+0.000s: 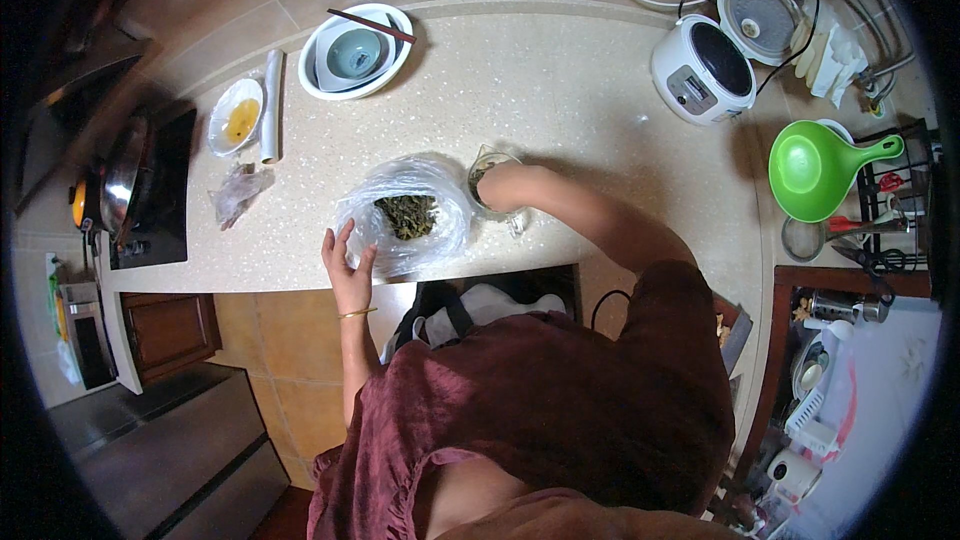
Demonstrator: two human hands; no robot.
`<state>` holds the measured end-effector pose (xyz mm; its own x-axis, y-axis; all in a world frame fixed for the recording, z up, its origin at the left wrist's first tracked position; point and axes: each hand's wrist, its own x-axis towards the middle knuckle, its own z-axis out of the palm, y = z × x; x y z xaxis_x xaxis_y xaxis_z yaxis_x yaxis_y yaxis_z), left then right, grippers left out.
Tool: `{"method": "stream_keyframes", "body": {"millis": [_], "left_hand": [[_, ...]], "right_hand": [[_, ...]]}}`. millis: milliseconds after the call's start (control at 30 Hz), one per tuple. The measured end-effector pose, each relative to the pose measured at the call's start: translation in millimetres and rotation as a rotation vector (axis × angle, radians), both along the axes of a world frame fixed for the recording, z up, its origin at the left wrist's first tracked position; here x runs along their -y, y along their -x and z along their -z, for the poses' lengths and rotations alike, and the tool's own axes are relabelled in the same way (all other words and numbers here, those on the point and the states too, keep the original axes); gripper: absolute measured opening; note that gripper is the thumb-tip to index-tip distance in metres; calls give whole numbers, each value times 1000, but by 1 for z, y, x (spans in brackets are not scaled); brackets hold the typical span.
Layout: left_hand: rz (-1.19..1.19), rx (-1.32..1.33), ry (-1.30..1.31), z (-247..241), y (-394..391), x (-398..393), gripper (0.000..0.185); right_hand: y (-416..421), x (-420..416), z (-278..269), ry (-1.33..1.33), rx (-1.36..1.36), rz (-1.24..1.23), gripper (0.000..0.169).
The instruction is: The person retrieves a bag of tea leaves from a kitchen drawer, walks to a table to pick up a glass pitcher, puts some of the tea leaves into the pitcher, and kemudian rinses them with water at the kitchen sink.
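A clear plastic bag (pixel 442 232) sits with its mouth turned open on the counter, dark green dried leaves (pixel 407 216) inside, probably tea. At its near left edge is my left hand (pixel 350 270), fingers spread, thumb against or just over the plastic; a gold-coloured bangle circles the wrist. My right hand (pixel 508 186) reaches down into a glass jug (pixel 486 157) with a spout, just right of the bag. Some dark leafy matter shows inside the jug beside the hand. The jug's glass handle (pixel 517 223) points toward me. My right fingertips are hidden, and whether they pinch anything does not show.
Stacked bowls (pixel 307 64) with chopsticks (pixel 371 25) stand behind. Left are a cling-wrapped dish (pixel 217 131), a film roll (pixel 271 109), crumpled plastic (pixel 238 195) and a hob (pixel 169 187). Right are an open rice cooker (pixel 686 79), a green ladle (pixel 810 169) and a strainer (pixel 802 238).
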<state>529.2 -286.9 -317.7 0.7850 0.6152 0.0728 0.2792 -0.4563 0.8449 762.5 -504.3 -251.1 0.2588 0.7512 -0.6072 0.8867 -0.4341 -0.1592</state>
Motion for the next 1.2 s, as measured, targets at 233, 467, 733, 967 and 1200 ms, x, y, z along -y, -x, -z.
{"method": "stream_keyframes", "body": {"millis": [233, 467, 733, 967, 1200], "left_hand": [[-74, -32, 107, -4, 4, 4, 57], [-34, -3, -4, 11, 1, -1, 60], [-79, 13, 58, 15, 10, -1, 62], [-79, 2, 91, 11, 7, 5, 62], [-38, 16, -11, 16, 8, 5, 61]], "right_hand": [[-4, 0, 0, -29, 66, -28, 17], [-15, -1, 37, -83, 61, -3, 18], [-30, 3, -36, -257, -5, 141, 15], [-36, 18, -19, -491, -261, 297, 17], [-21, 18, 3, -388, -141, 241, 21]]}}
